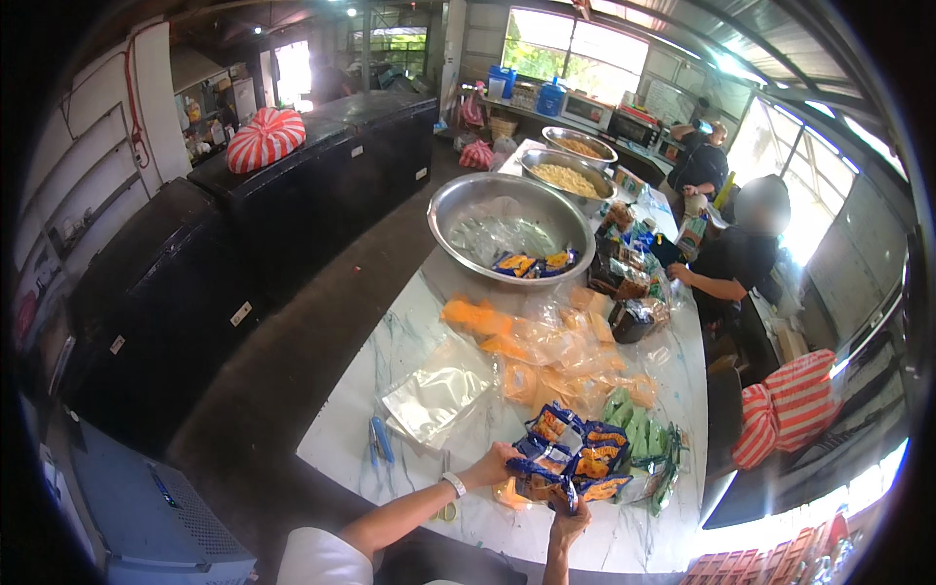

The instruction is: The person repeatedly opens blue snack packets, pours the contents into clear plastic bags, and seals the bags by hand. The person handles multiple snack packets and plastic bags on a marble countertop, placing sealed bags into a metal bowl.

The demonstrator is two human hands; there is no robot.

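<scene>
My left hand (497,465) pinches the left edge of a bunch of blue and orange snack packets (574,450) near the front of the marble-patterned table (344,439). At the bunch's lower edge, my right hand (572,518) grips a packet. Green packets (643,439) lie just to the right. Beyond the blue bunch are orange-filled clear packs (541,351), with a stack of clear plastic bags (441,387) to their left. Blue-handled scissors or pliers (380,442) rest near the left edge. A large steel basin (439,219) holds clear packs and a few blue packets.
Two steel bowls of yellowish food (567,178) (578,146) stand farther back. Dark packs (635,319) line the right side, where a co-worker (738,256) stands; another person (700,161) is behind. Black chest freezers (322,175) stand left; a striped bag (793,402) is right.
</scene>
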